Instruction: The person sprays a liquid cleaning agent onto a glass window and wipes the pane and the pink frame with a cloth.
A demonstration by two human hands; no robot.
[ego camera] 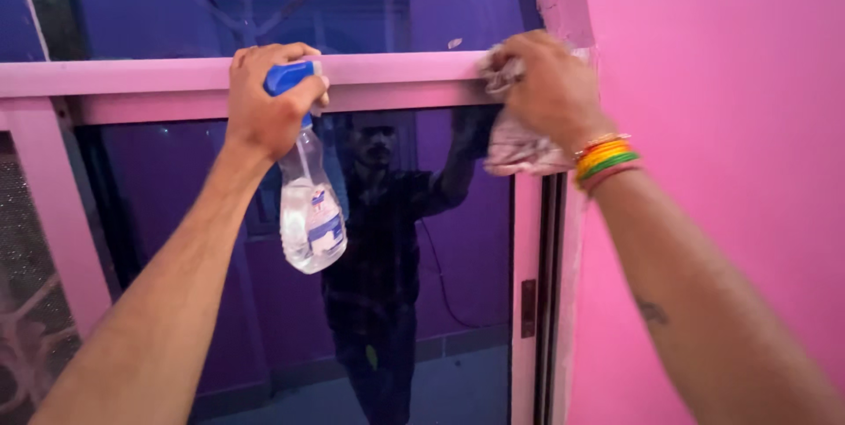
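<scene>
The fingers of the left hand [264,104] are wrapped tight around the blue top of a clear spray bottle [310,214], and the bottle hangs down in front of the dark window glass [176,214]. The fingers of the right hand [546,82] are bent over a pale crumpled cloth [515,148], pressing it on the corner where the pink bar [132,77] meets the pink frame [526,240]. Bright bangles [606,161] sit on the right wrist. The person shows up dimly in the glass. A pink wall [722,126] stands to the right
</scene>
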